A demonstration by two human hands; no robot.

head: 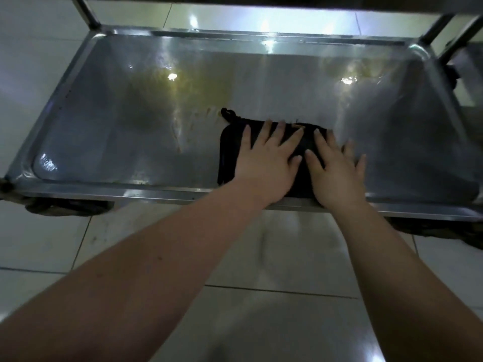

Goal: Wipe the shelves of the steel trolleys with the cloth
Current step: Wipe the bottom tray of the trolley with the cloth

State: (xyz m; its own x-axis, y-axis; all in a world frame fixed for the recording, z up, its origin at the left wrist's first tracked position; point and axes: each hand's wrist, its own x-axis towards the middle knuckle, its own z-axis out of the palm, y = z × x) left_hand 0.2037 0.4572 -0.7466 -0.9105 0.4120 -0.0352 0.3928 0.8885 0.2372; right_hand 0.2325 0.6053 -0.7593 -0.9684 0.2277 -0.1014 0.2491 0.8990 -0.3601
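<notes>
Both hands press flat on a folded dark cloth (230,152) that lies on the lower steel shelf (130,131) of a trolley, near the shelf's front rim and a little right of its middle. The left hand (266,158) covers the cloth's centre with fingers spread and palm down, not curled around anything. The right hand (334,173) lies just beside it, also flat and spread, its thumb side on the cloth's right edge and its outer fingers reaching past onto bare steel. A small loop of the cloth sticks out at its far left corner. Left of the cloth the shelf carries yellowish-brown smears (198,118) and bright light reflections. A pale tiled floor (274,257) shows below the forearms.
</notes>
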